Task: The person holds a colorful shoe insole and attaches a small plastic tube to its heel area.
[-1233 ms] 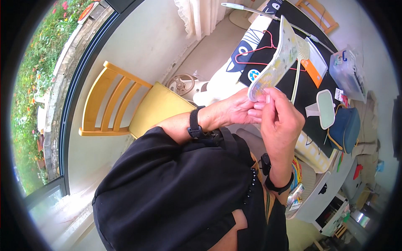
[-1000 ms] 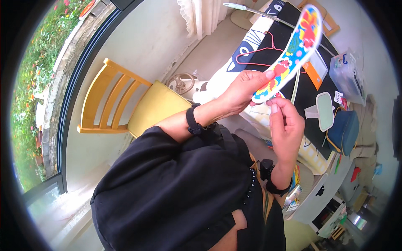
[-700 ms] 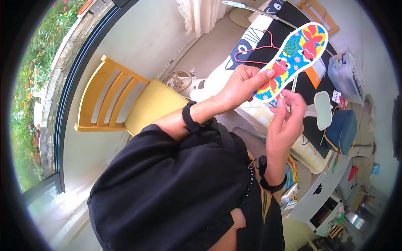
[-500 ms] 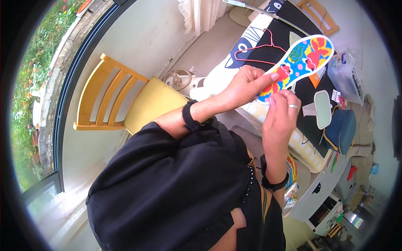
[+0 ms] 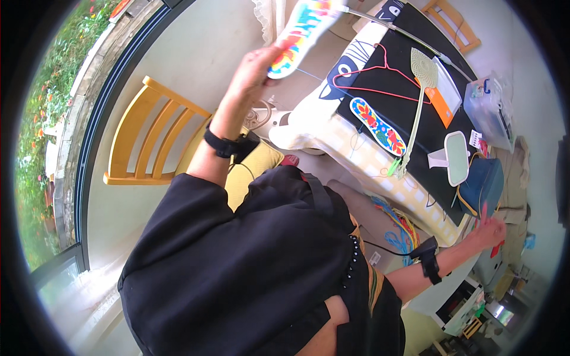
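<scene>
My left hand (image 5: pixel 256 68) holds an insole (image 5: pixel 300 38) by its near end, raised at the upper middle, left of the table. The insole has a white edge and a red, yellow and blue stitched pattern. A fine blue thread (image 5: pixel 310 73) runs from it to the right. Far off to the right, beyond the blue bag (image 5: pixel 482 184), my right hand (image 5: pixel 490 232) is stretched out with its fingers drawn together. Blur hides what they pinch, if anything. A second patterned insole (image 5: pixel 377 126) lies flat on the black tabletop (image 5: pixel 409 113).
On the table are a red clothes hanger (image 5: pixel 386 65), a pale fly swatter (image 5: pixel 424 74), an orange-and-white sheet (image 5: pixel 445 98), a standing mirror (image 5: pixel 457 157) and a clear plastic box (image 5: pixel 490 107). Coloured yarn (image 5: pixel 398 225) hangs below its near edge. A wooden chair (image 5: pixel 148 133) stands left.
My hands have moved far apart from the insole's near end: the left went up and left with the insole, the right out to the right. The second insole and swatter now show fully.
</scene>
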Available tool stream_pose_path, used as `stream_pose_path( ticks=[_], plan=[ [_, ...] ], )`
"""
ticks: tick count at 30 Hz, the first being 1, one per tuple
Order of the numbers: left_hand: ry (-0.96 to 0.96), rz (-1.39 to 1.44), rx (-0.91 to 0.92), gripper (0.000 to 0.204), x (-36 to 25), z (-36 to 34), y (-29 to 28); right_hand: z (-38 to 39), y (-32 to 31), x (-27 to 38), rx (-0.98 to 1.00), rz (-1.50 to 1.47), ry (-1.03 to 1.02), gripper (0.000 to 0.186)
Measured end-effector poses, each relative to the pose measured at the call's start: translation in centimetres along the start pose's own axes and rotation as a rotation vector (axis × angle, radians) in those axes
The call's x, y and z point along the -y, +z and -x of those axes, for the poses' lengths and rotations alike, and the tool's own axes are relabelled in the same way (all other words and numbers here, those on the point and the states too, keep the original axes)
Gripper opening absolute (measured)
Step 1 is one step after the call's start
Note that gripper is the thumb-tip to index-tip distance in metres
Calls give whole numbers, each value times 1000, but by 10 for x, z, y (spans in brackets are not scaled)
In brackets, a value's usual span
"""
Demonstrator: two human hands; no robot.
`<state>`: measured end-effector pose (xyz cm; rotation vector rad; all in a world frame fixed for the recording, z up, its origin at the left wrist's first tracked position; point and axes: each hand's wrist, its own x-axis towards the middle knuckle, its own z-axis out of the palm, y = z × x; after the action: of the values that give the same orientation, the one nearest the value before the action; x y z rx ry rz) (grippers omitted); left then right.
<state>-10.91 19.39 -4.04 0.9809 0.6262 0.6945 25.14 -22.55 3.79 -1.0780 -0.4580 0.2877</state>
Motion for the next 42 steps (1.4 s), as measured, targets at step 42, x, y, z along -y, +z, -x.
stream_pose_path(
  ticks=[42],
  plan=[
    [886, -670, 211, 30, 30, 53, 125, 109, 253, -85, 430, 946, 66, 13]
  ],
)
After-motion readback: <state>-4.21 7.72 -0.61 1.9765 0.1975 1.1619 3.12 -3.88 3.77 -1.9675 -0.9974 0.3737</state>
